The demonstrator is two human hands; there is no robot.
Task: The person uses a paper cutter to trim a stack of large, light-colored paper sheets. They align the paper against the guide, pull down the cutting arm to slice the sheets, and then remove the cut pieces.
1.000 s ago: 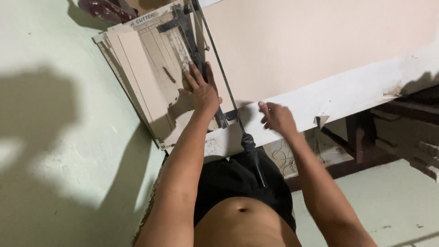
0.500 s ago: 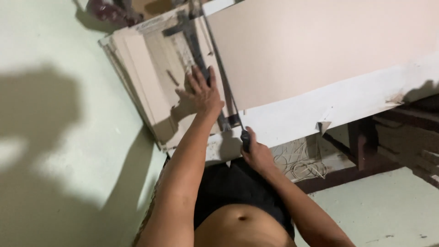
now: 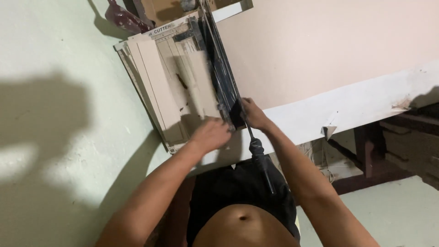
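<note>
A worn cream paper cutter [image 3: 157,77] lies on the white table [image 3: 366,103]. Its dark blade arm [image 3: 224,77] is down along the board's right edge, and its black handle [image 3: 261,158] sticks out toward my body with no hand on it. A large pale pink sheet [image 3: 320,45] lies to the right of the blade. My left hand [image 3: 210,135] is blurred, fingers curled, over the board's near corner; whether it holds a cut strip is unclear. My right hand [image 3: 254,114] has its fingertips against the near end of the blade arm, at the pink sheet's edge.
A pale green wall or floor surface [image 3: 55,137] with strong shadows fills the left side. A dark red object [image 3: 123,18] lies beyond the cutter. Dark wooden table legs [image 3: 370,151] and tangled paper offcuts [image 3: 320,160] show under the torn table edge.
The blade arm has come down flat. My right hand let go of the handle and moved up to the blade's near end. My left hand slid from the board's middle to its near corner.
</note>
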